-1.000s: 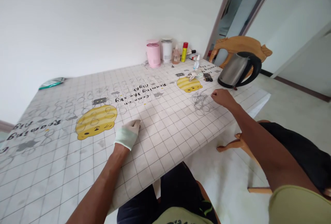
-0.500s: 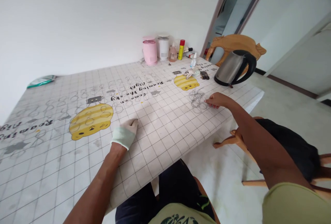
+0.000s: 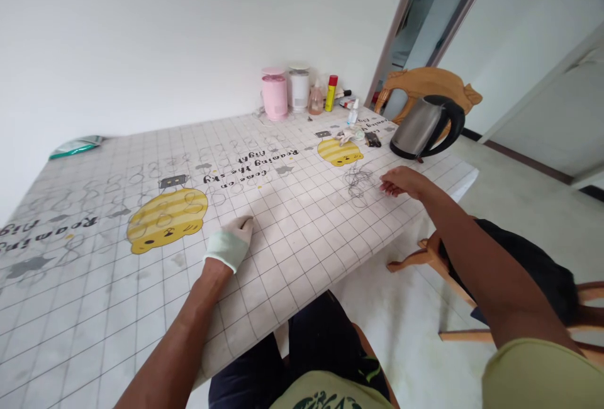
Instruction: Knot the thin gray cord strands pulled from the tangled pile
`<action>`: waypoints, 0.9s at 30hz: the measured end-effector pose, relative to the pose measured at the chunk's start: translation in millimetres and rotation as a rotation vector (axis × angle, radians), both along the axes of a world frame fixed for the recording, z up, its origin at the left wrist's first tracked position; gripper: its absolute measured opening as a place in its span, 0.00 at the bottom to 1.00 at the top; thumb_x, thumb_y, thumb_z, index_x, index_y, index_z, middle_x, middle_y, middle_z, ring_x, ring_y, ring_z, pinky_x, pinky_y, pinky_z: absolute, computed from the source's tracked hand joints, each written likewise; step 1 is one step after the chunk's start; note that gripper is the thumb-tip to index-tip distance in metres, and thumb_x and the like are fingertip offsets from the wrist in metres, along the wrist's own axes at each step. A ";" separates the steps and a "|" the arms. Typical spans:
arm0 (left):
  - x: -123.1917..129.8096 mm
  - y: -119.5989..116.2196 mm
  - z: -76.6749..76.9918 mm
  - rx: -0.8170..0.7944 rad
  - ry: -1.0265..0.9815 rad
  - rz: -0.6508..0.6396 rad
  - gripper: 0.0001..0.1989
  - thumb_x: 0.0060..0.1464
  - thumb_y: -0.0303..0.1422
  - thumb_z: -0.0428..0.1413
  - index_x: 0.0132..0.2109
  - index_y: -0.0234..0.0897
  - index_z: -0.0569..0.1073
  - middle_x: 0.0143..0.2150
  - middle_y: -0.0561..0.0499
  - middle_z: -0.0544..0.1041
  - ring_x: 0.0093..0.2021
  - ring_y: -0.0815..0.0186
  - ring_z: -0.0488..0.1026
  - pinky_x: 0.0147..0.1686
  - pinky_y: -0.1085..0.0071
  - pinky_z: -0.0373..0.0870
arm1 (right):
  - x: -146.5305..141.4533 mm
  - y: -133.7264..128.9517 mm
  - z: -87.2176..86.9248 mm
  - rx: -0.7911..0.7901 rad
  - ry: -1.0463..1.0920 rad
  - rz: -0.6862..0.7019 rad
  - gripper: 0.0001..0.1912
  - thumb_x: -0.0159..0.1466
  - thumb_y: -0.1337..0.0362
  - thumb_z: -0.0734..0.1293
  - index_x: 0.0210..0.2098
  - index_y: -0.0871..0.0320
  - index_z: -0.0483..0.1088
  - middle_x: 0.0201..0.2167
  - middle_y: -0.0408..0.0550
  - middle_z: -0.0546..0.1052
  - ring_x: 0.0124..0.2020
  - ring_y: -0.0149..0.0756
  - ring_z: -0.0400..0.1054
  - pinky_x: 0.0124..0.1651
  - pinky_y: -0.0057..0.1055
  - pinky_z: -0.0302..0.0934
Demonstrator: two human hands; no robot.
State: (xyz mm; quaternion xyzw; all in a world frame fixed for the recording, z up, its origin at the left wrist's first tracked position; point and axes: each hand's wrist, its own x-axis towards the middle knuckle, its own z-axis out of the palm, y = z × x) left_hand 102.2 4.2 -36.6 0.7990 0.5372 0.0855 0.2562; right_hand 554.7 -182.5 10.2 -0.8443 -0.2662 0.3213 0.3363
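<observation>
My left hand, in a white and pale green glove, rests on the gridded tablecloth with its fingers curled together; whatever they may hold is too small to see. My bare right hand is above the cloth at the right, its fingers somewhat apart and nothing visible in them. Just left of its fingertips lies a loose tangle of thin dark wire or thread. Rows of thin looped pieces lie across the cloth's left and middle, over the printed yellow bear.
A steel kettle stands beyond my right hand. Along the wall are a pink container, a white container and a yellow spray can. A green-edged packet lies far left; a wooden chair stands behind the kettle.
My right hand has drawn slightly right, away from the tangle, and its fingers have loosened. The left hand has hardly moved.
</observation>
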 end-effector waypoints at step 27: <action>-3.3 0.5 -8.0 0.036 -0.034 -0.057 0.21 0.68 0.40 0.48 0.53 0.44 0.85 0.55 0.46 0.86 0.56 0.51 0.81 0.53 0.64 0.74 | -31.4 36.0 114.0 -0.286 -0.732 0.316 0.15 0.64 0.72 0.71 0.21 0.62 0.72 0.18 0.51 0.74 0.23 0.31 0.64 0.29 0.33 0.54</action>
